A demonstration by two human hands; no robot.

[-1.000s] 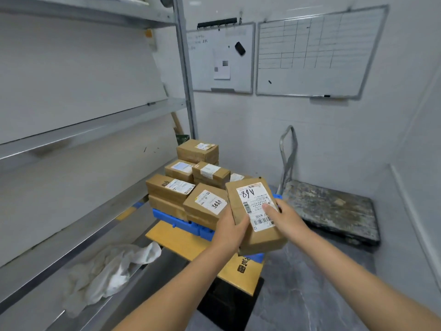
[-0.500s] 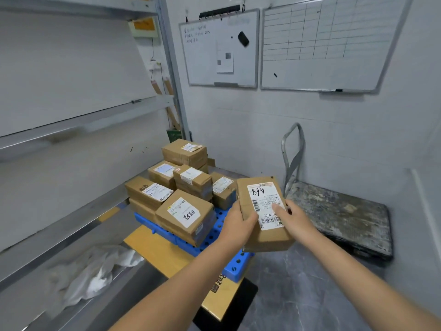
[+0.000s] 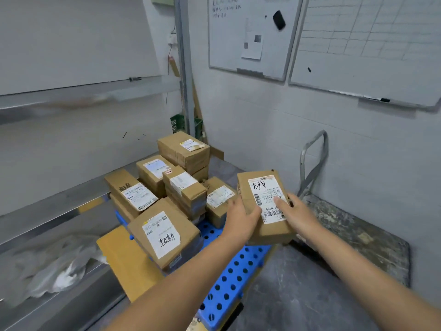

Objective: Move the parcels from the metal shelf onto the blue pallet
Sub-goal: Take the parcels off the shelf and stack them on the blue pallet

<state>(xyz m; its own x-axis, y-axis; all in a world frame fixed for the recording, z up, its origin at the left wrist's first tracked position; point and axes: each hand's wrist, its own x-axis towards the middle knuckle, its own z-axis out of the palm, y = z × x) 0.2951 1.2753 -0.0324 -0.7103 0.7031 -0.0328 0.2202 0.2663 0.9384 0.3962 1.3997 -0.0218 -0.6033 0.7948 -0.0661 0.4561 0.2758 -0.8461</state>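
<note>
Pallet (image 3: pixel 229 278) near end cut off at frame bottom; cloth (image 3: pixel 59 271) on shelf (image 3: pixel 59 211) blurred. My left hand (image 3: pixel 241 218), right hand (image 3: pixel 298 213) both grasp parcel (image 3: pixel 262 194), held over pallet's right edge beside stack (image 3: pixel 164 232): brown carton, white label up, "A68" handwritten, my right fingers (image 3: pixel 280 203) hiding part.
</note>
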